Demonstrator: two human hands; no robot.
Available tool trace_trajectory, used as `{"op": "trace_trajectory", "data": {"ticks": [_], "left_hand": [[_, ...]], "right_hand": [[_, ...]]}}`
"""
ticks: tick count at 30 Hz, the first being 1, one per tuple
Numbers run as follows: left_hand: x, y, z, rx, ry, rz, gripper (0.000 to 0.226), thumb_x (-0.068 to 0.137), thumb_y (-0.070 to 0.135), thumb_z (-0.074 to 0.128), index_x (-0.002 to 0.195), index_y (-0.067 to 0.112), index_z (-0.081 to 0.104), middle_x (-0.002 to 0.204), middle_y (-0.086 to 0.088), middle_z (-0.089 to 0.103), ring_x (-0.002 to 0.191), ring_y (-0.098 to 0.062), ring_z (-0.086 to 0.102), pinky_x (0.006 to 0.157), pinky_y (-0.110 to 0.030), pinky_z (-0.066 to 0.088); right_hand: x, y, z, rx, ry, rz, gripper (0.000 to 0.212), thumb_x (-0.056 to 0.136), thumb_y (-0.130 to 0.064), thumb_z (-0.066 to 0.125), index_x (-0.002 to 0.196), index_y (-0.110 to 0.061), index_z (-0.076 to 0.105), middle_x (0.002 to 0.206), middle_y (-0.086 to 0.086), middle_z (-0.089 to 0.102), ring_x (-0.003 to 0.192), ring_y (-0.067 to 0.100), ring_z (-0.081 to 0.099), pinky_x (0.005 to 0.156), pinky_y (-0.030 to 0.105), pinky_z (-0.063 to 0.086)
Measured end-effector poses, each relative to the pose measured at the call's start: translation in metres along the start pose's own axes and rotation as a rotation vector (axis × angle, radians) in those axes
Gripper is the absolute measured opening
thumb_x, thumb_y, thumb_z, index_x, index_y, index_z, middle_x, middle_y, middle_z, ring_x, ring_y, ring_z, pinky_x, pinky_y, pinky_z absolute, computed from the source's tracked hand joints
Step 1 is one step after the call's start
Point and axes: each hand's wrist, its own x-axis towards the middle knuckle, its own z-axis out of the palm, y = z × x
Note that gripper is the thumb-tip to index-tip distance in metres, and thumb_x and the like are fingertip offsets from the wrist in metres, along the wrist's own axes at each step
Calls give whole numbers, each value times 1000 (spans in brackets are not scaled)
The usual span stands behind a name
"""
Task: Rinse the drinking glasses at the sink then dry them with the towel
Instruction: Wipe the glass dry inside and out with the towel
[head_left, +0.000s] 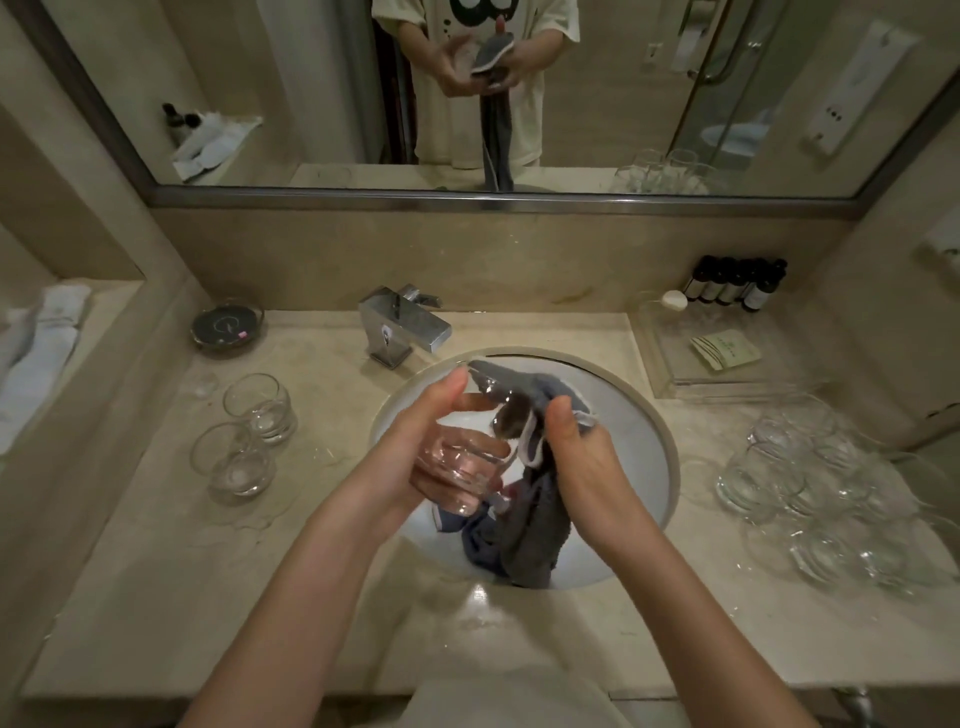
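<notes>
Over the sink (644, 415), a drinking glass (460, 470) is cradled in the curled left hand (415, 441) while the grey towel (524, 525) is gripped by the right hand (582, 457), evidently for drying, with two glasses (249, 431) set at the counter's left edge and a cluster (815, 488) at its right

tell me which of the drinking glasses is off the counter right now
The glass held in the left hand over the sink. Every other glass stands on the counter.
</notes>
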Motion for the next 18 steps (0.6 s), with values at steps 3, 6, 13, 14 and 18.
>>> {"op": "trace_trajectory", "data": {"ticks": [3, 6, 13, 14, 18], "left_hand": [[4, 9, -17, 172, -75, -30, 79, 58, 69, 69, 114, 13, 64, 87, -20, 72, 61, -29, 68, 52, -26, 51], [4, 19, -23, 324, -112, 12, 58, 64, 58, 68, 101, 12, 67, 83, -17, 74, 57, -22, 68, 43, -20, 49], [18, 20, -14, 676, -178, 106, 58, 46, 60, 78, 90, 23, 77, 88, -3, 76, 87, -19, 72, 88, -41, 53], [19, 19, -13, 682, -180, 97, 59, 46, 61, 78, 90, 22, 77, 90, -6, 75, 91, -24, 71, 90, -44, 53], [22, 12, -17, 588, -55, 103, 63, 56, 73, 68, 94, 23, 75, 95, 2, 75, 96, -14, 69, 87, -36, 50]], "right_hand": [[1, 3, -13, -149, -187, 31, 50, 69, -87, 41, 70, -43, 65, 65, -11, 64, 69, 6, 63, 70, 24, 49], [3, -5, -19, -220, -372, 69, 41, 65, -61, 67, 89, -27, 69, 77, -1, 69, 77, 17, 66, 76, 44, 54], [8, -1, -14, -343, -665, 180, 81, 69, -71, 67, 96, 6, 63, 84, 30, 62, 77, 42, 59, 72, 50, 50], [8, 2, -15, -308, -666, 199, 76, 74, -65, 69, 90, 9, 62, 77, 28, 61, 71, 40, 58, 67, 47, 48], [2, 2, -14, -177, -590, 220, 11, 89, -14, 67, 84, -24, 66, 61, -23, 64, 62, -6, 58, 65, 11, 42]]}}
